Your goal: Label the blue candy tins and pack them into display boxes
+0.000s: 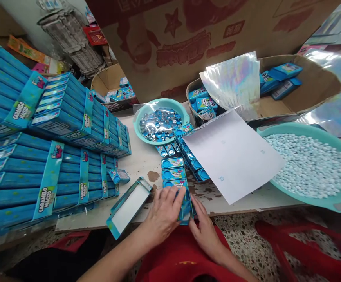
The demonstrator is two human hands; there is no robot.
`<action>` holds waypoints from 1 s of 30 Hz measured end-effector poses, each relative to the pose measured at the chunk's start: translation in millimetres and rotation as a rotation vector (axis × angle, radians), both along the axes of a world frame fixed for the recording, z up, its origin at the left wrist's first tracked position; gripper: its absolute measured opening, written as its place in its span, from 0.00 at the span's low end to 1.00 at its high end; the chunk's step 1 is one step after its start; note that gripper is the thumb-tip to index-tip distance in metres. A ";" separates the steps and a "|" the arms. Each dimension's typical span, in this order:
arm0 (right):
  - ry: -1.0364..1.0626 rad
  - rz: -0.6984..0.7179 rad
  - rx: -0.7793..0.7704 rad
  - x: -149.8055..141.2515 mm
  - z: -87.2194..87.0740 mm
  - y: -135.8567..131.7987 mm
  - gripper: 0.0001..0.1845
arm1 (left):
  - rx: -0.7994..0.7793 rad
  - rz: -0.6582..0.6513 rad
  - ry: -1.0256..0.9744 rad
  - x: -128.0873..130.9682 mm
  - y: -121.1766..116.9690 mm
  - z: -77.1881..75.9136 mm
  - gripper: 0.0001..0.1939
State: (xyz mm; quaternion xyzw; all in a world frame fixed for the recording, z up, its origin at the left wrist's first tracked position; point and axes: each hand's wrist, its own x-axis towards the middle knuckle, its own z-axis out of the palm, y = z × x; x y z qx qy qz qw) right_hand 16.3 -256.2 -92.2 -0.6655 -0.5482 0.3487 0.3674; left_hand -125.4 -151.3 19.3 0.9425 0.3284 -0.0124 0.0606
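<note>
Item under inspection: a row of small blue boxes (173, 174), lying on the white surface (143, 162) on the wearer's side of the teal basin (137, 131), slightly to that basin's right. The left hand (163, 209) lies palm down, fingers across the row's near boxes. The right hand (202, 225) stands alongside the row's right edge. The hands are near but apart from each other; whether either is clamped on a box cannot be told (the undersides of the fingers are hidden).

Handling, by judgement: each box is light, stiff thin card, its glossy skin likely to slide, and liable to dent under hard pressure. The best hold is by the two short ends, with a gentle, even squeeze.

Orientation: the row's long axis runs from the wearer towards the basin. Each visible box top lies crosswise, long axis left to right, with a round blue spot at its left end.
</note>
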 end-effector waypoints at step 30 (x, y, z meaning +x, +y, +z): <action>0.215 0.054 -0.086 22.2 8.5 32.0 0.34 | -0.201 0.939 -0.280 -127.2 55.8 7.1 0.31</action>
